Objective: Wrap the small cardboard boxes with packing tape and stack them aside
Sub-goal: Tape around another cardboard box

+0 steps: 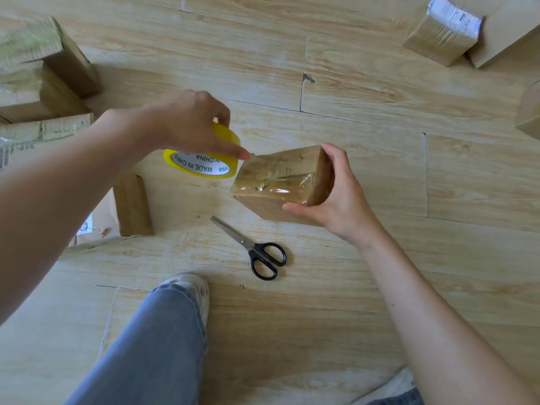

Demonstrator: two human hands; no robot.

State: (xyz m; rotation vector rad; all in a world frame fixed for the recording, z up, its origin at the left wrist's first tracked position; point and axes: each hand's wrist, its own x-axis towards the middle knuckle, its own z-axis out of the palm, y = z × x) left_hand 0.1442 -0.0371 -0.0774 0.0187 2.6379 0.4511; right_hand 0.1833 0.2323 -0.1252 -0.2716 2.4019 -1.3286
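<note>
My right hand [336, 197] grips a small cardboard box [277, 182] by its right end and holds it tilted just above the wooden floor. Clear tape shines across the box's upper face. My left hand [190, 124] holds a yellow tape roll [201, 162] right beside the box's left corner, with the thumb tip at that corner. Black-handled scissors [257, 252] lie shut on the floor just below the box.
Taped boxes are stacked at the left [43, 74]. A small box [133, 206] stands near my left forearm. More boxes lie at the top right [444, 33] and right edge [530, 112]. My leg in jeans and a light shoe [187, 287] reach in from below.
</note>
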